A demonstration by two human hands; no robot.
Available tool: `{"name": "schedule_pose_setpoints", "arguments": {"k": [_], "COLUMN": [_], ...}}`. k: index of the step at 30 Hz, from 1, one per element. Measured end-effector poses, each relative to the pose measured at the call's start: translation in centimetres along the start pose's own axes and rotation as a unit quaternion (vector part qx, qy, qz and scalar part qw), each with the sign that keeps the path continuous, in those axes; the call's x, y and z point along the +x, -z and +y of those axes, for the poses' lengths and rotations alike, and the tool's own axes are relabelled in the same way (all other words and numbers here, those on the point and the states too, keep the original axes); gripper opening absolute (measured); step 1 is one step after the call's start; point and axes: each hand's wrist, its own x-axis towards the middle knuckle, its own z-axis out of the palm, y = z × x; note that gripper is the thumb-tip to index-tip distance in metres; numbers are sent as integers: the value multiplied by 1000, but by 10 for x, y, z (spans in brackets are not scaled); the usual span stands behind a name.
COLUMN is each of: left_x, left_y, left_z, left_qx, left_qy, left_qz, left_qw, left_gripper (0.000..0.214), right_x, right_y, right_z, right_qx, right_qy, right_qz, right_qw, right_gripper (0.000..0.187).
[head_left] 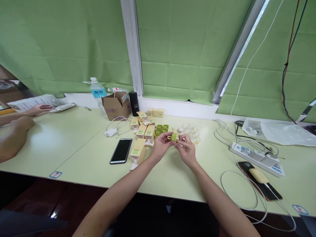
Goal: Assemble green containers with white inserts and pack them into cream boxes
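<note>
The little green jar (174, 137) is up over the middle of the table (74, 144), and we grip it with the fingers of our left hand (161, 144) and right hand (187, 149). More green jars (161, 129) wait just behind, and open boxes (145, 132) lie to the left, so we think much is left.

Bare tabletop (172, 177) nr front edge free; boxes (144, 131), phone (120, 150) crowd left, cables (237, 187) & power strip (256, 157) right.
</note>
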Motion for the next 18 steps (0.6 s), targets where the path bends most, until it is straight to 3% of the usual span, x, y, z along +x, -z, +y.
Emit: {"name": "schedule_pose_setpoints", "arguments": {"k": [6,9,13,18], "left_x": [2,3,1,0], "left_y": [5,5,4,3], "left_z": [-5,-5,-2,0], "left_qx": [-7,-63,-158,-183], "left_qy": [11,36,88,101], "left_qz": [-22,-50,-102,-108], "left_qw": [1000,996,978,972], "left_gripper": [53,51,41,38], "right_x": [4,4,4,5], "right_y": [4,4,3,5], "right_z": [-1,-3,-5,-7], "right_qx": [-45,-83,-115,-136], "right_qy": [85,124,140,156], "right_qz": [-8,2,55,72], "right_qw": [995,989,982,976], "right_gripper": [18,21,28,25]}}
